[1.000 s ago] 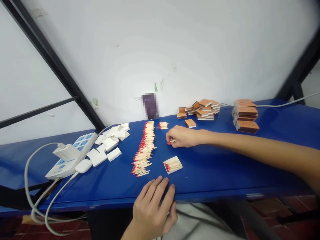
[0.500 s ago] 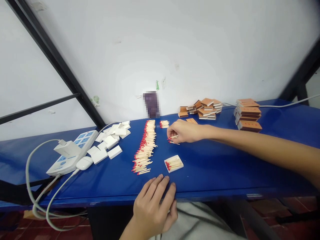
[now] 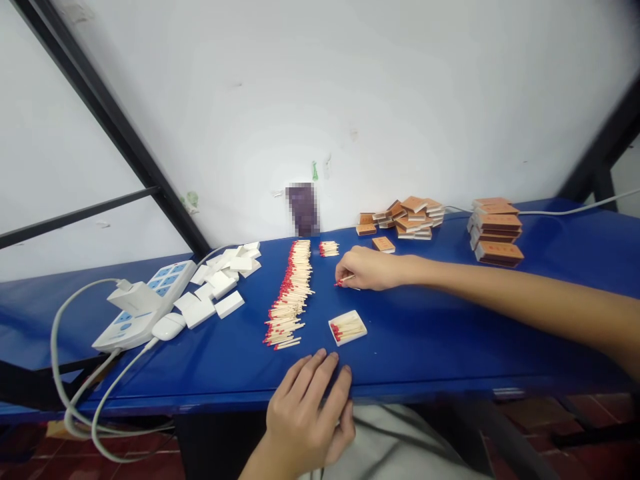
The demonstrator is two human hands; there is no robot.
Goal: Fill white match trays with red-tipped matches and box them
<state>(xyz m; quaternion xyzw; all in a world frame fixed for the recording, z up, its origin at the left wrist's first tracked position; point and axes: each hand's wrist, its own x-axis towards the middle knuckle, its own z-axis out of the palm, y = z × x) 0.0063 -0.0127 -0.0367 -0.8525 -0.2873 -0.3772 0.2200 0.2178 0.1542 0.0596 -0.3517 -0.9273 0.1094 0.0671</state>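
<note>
My right hand (image 3: 367, 268) is closed in a pinch low over the table, its fingertips on a few red-tipped matches (image 3: 346, 281). Partly behind those fingers, the exact number of matches is hidden. Nearer to me lies a white matchbox tray (image 3: 363, 333) with several matches inside. My left hand (image 3: 311, 407) rests at the table's front edge, fingers stretched out and holding nothing. A long row of matches (image 3: 295, 287) runs away from me to the left of the tray. Beyond my right hand are a small bundle of matches (image 3: 329, 249) and one orange matchbox sleeve (image 3: 383, 245).
White matchbox trays (image 3: 220, 283) are heaped on the left beside a power strip (image 3: 165, 283) with a charger and cables. Orange matchboxes lie in a loose pile (image 3: 413, 217) and a stack (image 3: 497, 230) at the back right. A white wall stands behind the blue table (image 3: 450, 333).
My right hand has shifted slightly toward me and lower over the matches, uncovering more of the orange sleeve behind it. My left hand has stayed still.
</note>
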